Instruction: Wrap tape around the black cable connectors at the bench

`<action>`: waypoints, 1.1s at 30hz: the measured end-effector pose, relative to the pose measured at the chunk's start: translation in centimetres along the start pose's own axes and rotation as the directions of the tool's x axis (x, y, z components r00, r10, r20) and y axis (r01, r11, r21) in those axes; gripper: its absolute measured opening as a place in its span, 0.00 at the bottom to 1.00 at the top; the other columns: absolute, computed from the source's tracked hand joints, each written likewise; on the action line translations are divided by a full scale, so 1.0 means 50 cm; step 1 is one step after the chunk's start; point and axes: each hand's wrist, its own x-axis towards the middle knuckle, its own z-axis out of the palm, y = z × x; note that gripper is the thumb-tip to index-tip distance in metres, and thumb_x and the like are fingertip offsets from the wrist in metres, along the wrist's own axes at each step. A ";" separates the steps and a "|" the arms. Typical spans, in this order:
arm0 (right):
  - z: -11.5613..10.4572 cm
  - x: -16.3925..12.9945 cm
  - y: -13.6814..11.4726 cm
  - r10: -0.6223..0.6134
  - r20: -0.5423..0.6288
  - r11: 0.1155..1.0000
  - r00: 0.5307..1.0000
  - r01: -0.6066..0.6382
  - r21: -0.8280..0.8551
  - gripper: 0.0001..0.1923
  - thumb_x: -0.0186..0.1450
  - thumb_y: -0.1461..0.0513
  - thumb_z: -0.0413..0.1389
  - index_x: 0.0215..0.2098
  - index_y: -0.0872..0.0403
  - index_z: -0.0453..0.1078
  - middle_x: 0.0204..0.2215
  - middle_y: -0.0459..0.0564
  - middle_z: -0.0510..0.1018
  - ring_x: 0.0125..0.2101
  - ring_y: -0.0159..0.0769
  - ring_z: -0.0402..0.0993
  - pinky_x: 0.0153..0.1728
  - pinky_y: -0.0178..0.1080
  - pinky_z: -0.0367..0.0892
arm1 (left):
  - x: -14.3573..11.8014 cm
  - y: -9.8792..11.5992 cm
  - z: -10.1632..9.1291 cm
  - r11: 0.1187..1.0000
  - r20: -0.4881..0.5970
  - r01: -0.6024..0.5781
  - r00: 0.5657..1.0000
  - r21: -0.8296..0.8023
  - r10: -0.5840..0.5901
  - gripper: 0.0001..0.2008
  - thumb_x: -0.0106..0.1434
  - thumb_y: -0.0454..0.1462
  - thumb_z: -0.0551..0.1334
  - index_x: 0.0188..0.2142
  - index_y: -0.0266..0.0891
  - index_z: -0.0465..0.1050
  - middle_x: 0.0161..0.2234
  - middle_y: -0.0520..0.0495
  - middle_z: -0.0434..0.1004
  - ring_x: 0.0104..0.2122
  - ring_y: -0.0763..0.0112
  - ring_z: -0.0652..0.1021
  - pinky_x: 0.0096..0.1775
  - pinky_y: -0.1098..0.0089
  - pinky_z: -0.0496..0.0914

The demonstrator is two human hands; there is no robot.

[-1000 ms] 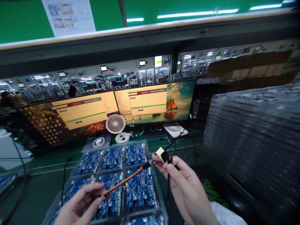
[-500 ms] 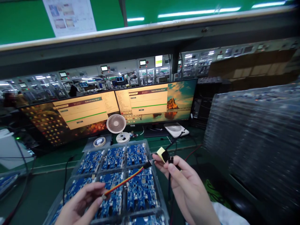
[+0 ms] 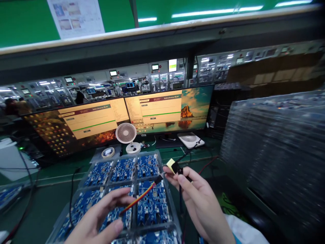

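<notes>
My right hand (image 3: pixel 196 196) pinches a black plug with a yellow tag (image 3: pixel 172 166), and its black cable drops below the palm. A red and yellow ribbon cable (image 3: pixel 141 198) runs from that plug down to my left hand (image 3: pixel 101 218), whose fingers have spread apart, so the cable's lower end lies across them rather than being pinched. Both hands hover over a clear tray (image 3: pixel 166 189) of several blue circuit boards (image 3: pixel 149 205).
Two monitors (image 3: pixel 162 110) stand behind the tray, with a small white desk fan (image 3: pixel 126 134) and a roll of tape (image 3: pixel 108 152) in front of them. A tall stack of clear trays (image 3: pixel 274 149) fills the right. Black cables cross the green mat at left.
My left hand has opened and shifted right and up along the ribbon cable; it was pinching the cable's lower end before. My right hand moved slightly left.
</notes>
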 end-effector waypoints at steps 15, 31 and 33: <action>-0.022 0.009 -0.015 -0.052 0.029 0.991 0.998 0.055 -0.122 0.11 0.60 0.53 0.64 0.29 0.50 0.70 0.35 0.48 0.83 0.44 0.44 0.75 0.52 0.48 0.62 | 0.136 0.125 0.158 0.998 0.253 -0.050 0.966 -0.045 0.060 0.10 0.58 0.42 0.63 0.33 0.36 0.71 0.27 0.51 0.73 0.25 0.71 0.74 0.31 0.69 0.68; -0.018 0.015 -0.029 -0.058 0.012 0.997 0.998 0.058 -0.052 0.12 0.58 0.51 0.65 0.29 0.49 0.71 0.37 0.49 0.84 0.44 0.45 0.75 0.51 0.50 0.61 | 0.137 0.126 0.187 0.972 0.099 -0.201 0.977 0.121 0.190 0.05 0.58 0.37 0.59 0.27 0.41 0.66 0.20 0.56 0.65 0.23 0.70 0.68 0.27 0.70 0.61; -0.017 0.015 -0.031 -0.054 0.013 0.997 0.998 0.055 -0.048 0.12 0.58 0.52 0.65 0.29 0.50 0.71 0.37 0.50 0.84 0.44 0.46 0.75 0.51 0.50 0.61 | 0.138 0.127 0.189 0.963 0.086 -0.223 0.973 0.149 0.212 0.05 0.58 0.37 0.59 0.26 0.40 0.66 0.20 0.56 0.65 0.22 0.71 0.67 0.27 0.71 0.60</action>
